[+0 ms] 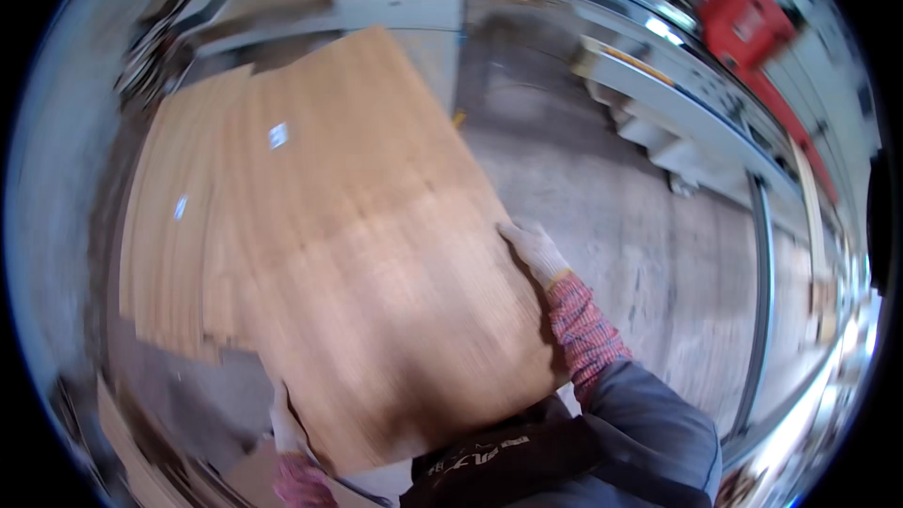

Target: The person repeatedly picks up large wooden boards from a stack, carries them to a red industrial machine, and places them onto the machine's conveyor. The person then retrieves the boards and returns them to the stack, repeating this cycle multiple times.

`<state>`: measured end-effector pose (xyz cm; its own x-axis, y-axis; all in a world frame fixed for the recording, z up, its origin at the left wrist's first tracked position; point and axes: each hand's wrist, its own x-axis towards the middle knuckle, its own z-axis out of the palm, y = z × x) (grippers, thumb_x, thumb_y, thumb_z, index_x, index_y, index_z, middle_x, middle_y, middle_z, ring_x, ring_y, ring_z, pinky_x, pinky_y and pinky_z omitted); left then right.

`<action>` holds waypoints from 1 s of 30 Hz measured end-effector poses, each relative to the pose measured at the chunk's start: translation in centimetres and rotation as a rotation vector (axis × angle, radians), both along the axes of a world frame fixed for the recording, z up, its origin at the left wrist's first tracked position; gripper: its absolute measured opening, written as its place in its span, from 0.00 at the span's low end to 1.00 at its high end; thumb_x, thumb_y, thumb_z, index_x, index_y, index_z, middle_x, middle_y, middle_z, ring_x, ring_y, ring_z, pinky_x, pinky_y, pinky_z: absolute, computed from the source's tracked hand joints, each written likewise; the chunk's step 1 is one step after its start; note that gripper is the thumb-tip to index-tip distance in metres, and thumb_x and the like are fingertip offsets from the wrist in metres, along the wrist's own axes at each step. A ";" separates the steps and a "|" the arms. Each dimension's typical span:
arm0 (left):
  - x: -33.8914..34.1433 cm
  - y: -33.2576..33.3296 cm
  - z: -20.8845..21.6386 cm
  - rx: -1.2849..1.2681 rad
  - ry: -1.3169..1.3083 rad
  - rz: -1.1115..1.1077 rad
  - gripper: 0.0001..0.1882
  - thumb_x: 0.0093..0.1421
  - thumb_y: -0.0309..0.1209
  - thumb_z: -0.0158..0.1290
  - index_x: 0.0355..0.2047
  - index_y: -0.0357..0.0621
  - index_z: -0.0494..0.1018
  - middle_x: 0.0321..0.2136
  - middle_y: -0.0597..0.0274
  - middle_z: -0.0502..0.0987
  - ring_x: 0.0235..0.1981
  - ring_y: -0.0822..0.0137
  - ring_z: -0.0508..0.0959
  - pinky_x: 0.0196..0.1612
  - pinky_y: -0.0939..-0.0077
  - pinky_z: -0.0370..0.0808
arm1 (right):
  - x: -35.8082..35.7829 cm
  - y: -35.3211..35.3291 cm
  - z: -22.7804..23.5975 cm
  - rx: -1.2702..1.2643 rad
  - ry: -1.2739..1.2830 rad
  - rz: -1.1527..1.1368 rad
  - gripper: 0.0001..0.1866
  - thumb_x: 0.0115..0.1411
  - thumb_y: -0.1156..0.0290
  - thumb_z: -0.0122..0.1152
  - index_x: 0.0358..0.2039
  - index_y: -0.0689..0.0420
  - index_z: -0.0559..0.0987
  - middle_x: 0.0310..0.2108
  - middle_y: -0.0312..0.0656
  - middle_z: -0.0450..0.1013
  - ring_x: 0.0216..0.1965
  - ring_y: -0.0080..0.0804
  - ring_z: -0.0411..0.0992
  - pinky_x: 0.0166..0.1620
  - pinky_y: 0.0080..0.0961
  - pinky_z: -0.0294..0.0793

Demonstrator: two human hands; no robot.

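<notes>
While the left hand [285, 421] clasped the board [376, 226] by its near left edge, the right hand [534, 249] clasped its right edge, farther off. It lay between them, stretching far beyond both, with other boards [167, 235] at left.

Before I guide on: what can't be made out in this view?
All in the head view:
Large tan wooden panel: underside faces away from the camera.
White-gloved left grip, white-gloved right grip: some fingers hidden by that panel.
Small white rectangular label on it: print too small and blurred.
Pale brown wooden boards at left: right side partly hidden by the panel.
Red checked left sleeve: cut off by lower edge.
</notes>
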<state>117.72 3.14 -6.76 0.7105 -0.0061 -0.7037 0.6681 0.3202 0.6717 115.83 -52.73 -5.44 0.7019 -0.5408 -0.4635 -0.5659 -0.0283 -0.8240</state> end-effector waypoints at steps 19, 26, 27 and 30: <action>4.4 -17.1 8.3 0.228 -0.453 -0.431 0.16 0.67 0.37 0.56 0.41 0.33 0.76 0.41 0.58 0.79 0.43 0.64 0.78 0.46 0.66 0.76 | -17.3 -12.7 13.5 -0.474 -0.089 -0.275 0.27 0.66 0.50 0.56 0.53 0.60 0.81 0.48 0.60 0.79 0.54 0.53 0.77 0.57 0.39 0.72; 5.4 -32.5 12.6 0.248 -0.417 -0.711 0.11 0.64 0.33 0.58 0.33 0.37 0.74 0.29 0.67 0.74 0.31 0.73 0.72 0.34 0.75 0.70 | -27.0 -23.8 11.3 -0.418 -0.003 -0.523 0.25 0.65 0.51 0.57 0.49 0.62 0.82 0.43 0.57 0.81 0.45 0.51 0.79 0.51 0.41 0.75; 5.5 -33.7 12.4 0.259 -0.413 -0.741 0.11 0.64 0.33 0.58 0.34 0.35 0.74 0.31 0.66 0.75 0.32 0.73 0.73 0.36 0.75 0.71 | -27.9 -25.2 11.3 -0.384 0.015 -0.545 0.26 0.65 0.51 0.57 0.49 0.62 0.82 0.43 0.57 0.81 0.45 0.51 0.79 0.51 0.41 0.75; 5.0 -39.7 12.8 0.243 -0.411 -0.840 0.14 0.65 0.34 0.57 0.40 0.32 0.76 0.35 0.63 0.78 0.36 0.71 0.76 0.41 0.74 0.74 | -30.4 -28.5 11.4 -0.395 0.106 -0.566 0.29 0.64 0.49 0.57 0.52 0.63 0.81 0.46 0.60 0.80 0.50 0.52 0.79 0.54 0.40 0.75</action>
